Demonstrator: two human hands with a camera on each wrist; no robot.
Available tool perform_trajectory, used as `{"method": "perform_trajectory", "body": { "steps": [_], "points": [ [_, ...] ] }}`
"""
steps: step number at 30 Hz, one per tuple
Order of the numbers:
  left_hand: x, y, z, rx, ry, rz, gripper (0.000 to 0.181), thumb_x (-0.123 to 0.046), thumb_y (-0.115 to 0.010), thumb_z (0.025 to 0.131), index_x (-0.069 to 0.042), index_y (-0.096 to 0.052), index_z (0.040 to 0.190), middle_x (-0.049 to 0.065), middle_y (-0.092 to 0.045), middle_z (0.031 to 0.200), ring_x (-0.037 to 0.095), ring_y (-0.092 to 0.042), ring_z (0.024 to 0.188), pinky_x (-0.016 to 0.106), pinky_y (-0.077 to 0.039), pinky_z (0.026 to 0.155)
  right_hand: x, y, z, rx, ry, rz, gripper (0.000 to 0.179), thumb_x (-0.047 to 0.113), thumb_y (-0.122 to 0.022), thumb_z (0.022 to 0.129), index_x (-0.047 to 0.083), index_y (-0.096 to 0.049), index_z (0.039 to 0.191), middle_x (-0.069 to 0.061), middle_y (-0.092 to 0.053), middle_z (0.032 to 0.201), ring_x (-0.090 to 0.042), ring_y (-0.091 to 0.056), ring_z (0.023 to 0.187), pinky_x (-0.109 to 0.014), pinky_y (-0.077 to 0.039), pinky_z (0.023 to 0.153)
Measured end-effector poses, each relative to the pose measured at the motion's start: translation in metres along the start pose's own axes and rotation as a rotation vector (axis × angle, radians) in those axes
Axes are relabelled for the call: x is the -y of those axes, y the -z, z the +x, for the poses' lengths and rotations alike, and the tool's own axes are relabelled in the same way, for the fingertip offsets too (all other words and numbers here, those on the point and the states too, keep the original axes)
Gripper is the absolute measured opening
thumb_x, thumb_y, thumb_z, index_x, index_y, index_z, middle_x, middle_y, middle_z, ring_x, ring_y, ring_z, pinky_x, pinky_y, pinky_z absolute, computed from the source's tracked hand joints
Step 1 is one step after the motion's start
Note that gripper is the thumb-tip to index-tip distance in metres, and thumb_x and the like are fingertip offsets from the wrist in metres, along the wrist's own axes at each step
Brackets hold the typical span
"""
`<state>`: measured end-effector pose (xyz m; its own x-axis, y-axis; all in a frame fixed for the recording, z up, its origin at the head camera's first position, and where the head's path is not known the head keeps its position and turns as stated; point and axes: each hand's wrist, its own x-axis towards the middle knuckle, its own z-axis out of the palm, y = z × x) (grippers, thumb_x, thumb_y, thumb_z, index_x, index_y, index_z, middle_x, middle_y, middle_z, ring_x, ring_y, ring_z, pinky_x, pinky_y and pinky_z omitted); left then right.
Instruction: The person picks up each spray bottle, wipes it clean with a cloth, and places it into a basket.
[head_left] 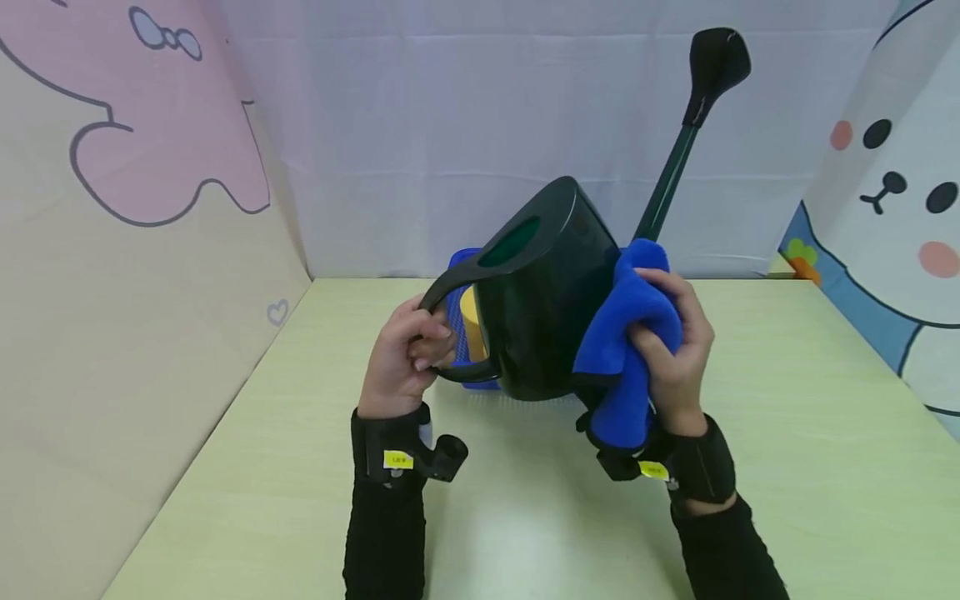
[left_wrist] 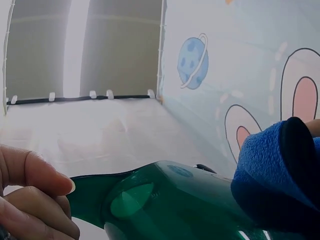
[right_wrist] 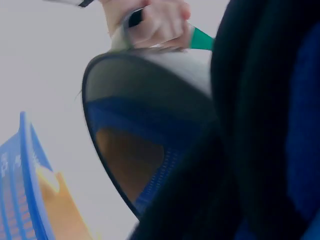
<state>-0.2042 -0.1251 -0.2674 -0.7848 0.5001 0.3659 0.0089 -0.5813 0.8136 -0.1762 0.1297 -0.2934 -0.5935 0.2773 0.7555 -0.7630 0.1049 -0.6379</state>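
A dark green watering can [head_left: 555,308] is held tilted above the table, its long spout [head_left: 666,183] rising to the upper right. My left hand [head_left: 412,354] grips the can's handle, fingers curled round it; the left wrist view shows the same hand [left_wrist: 35,195] beside the green top. In my right hand [head_left: 678,350] is a blue cloth [head_left: 633,333], bunched and pressed against the can's side near the base of the spout. The can's glossy underside [right_wrist: 130,150] shows in the right wrist view, where the cloth [right_wrist: 305,125] covers much of the picture.
Behind the can stands a blue basket [head_left: 465,258] with a yellow object [head_left: 472,325] in it, partly hidden. A pale table [head_left: 510,517] lies below both hands. Printed cloth walls [head_left: 150,333] enclose the left, back and right sides.
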Motion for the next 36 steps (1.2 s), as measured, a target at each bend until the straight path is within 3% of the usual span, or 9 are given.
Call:
{"method": "perform_trajectory", "body": {
  "steps": [5, 9, 13, 16, 19, 24, 28, 31, 36],
  "points": [
    [0.002, -0.001, 0.0, -0.03, 0.0, 0.007, 0.027, 0.003, -0.032, 0.077, -0.015, -0.037, 0.057, -0.002, -0.021, 0.047, 0.014, -0.018, 0.039, 0.029, -0.006, 0.042, 0.001, -0.012, -0.003, 0.019, 0.204, -0.189, 0.049, 0.024, -0.055, 0.071, -0.011, -0.055, 0.105, 0.0, -0.06, 0.117, -0.013, -0.056, 0.106, -0.03, -0.041, 0.095],
    [0.002, -0.003, 0.0, -0.035, 0.0, 0.013, 0.027, 0.003, -0.033, 0.077, -0.015, -0.039, 0.057, -0.002, -0.021, 0.047, 0.014, -0.018, 0.039, 0.029, -0.006, 0.042, 0.002, -0.025, -0.01, 0.033, 0.367, -0.303, 0.055, 0.046, -0.057, 0.075, -0.003, -0.061, 0.099, -0.016, -0.059, 0.12, -0.025, -0.056, 0.111, -0.038, -0.041, 0.098],
    [0.003, -0.004, 0.001, -0.045, 0.002, 0.012, 0.027, 0.003, -0.033, 0.076, -0.015, -0.037, 0.057, -0.002, -0.021, 0.047, 0.013, -0.019, 0.039, 0.028, -0.007, 0.042, 0.006, -0.037, -0.018, 0.105, 0.469, -0.397, 0.052, 0.05, -0.054, 0.077, 0.003, -0.063, 0.097, -0.02, -0.057, 0.119, -0.034, -0.052, 0.116, -0.045, -0.041, 0.099],
    [0.005, -0.005, 0.002, -0.058, 0.013, 0.017, 0.027, 0.003, -0.034, 0.077, -0.015, -0.038, 0.057, -0.003, -0.022, 0.047, 0.013, -0.02, 0.039, 0.028, -0.008, 0.043, 0.01, -0.046, -0.026, 0.217, 0.552, -0.486, 0.047, 0.047, -0.05, 0.08, 0.006, -0.064, 0.097, -0.021, -0.058, 0.116, -0.036, -0.051, 0.116, -0.048, -0.04, 0.099],
    [0.005, -0.006, 0.002, -0.071, 0.029, 0.027, 0.026, 0.003, -0.034, 0.078, -0.015, -0.042, 0.06, -0.005, -0.025, 0.047, 0.011, -0.022, 0.039, 0.027, -0.01, 0.043, 0.012, -0.054, -0.035, 0.4, 0.653, -0.597, 0.045, 0.046, -0.046, 0.083, 0.008, -0.065, 0.1, -0.02, -0.059, 0.115, -0.036, -0.051, 0.116, -0.048, -0.038, 0.1],
    [0.004, -0.006, 0.0, -0.1, 0.053, 0.027, 0.023, 0.002, -0.037, 0.078, -0.015, -0.043, 0.065, -0.008, -0.03, 0.047, 0.005, -0.028, 0.037, 0.021, -0.016, 0.041, 0.013, -0.065, -0.046, 0.629, 0.766, -0.736, 0.049, 0.048, -0.058, 0.076, 0.011, -0.063, 0.107, -0.017, -0.059, 0.121, -0.033, -0.052, 0.118, -0.044, -0.032, 0.107],
    [0.002, -0.005, 0.0, -0.067, 0.032, 0.022, 0.023, 0.003, -0.036, 0.078, -0.015, -0.042, 0.064, -0.006, -0.026, 0.047, 0.008, -0.024, 0.037, 0.024, -0.012, 0.042, 0.014, -0.066, -0.046, 0.572, 0.738, -0.722, 0.047, 0.048, -0.053, 0.079, 0.011, -0.065, 0.105, -0.017, -0.06, 0.119, -0.032, -0.052, 0.117, -0.042, -0.029, 0.109],
    [0.002, -0.005, 0.002, -0.042, 0.024, 0.019, 0.024, 0.003, -0.036, 0.077, -0.014, -0.042, 0.062, -0.004, -0.024, 0.047, 0.011, -0.023, 0.038, 0.027, -0.011, 0.044, 0.014, -0.061, -0.041, 0.442, 0.702, -0.643, 0.046, 0.046, -0.044, 0.083, 0.009, -0.066, 0.1, -0.018, -0.061, 0.114, -0.033, -0.053, 0.115, -0.043, -0.031, 0.108],
    [0.002, -0.005, 0.003, -0.042, 0.047, 0.004, 0.024, 0.003, -0.037, 0.075, -0.014, -0.041, 0.059, -0.003, -0.022, 0.047, 0.009, -0.025, 0.037, 0.027, -0.009, 0.043, 0.015, -0.048, -0.027, 0.21, 0.585, -0.448, 0.044, 0.043, -0.052, 0.08, 0.004, -0.066, 0.094, -0.021, -0.06, 0.113, -0.033, -0.053, 0.116, -0.042, -0.036, 0.103]
  ]
}}
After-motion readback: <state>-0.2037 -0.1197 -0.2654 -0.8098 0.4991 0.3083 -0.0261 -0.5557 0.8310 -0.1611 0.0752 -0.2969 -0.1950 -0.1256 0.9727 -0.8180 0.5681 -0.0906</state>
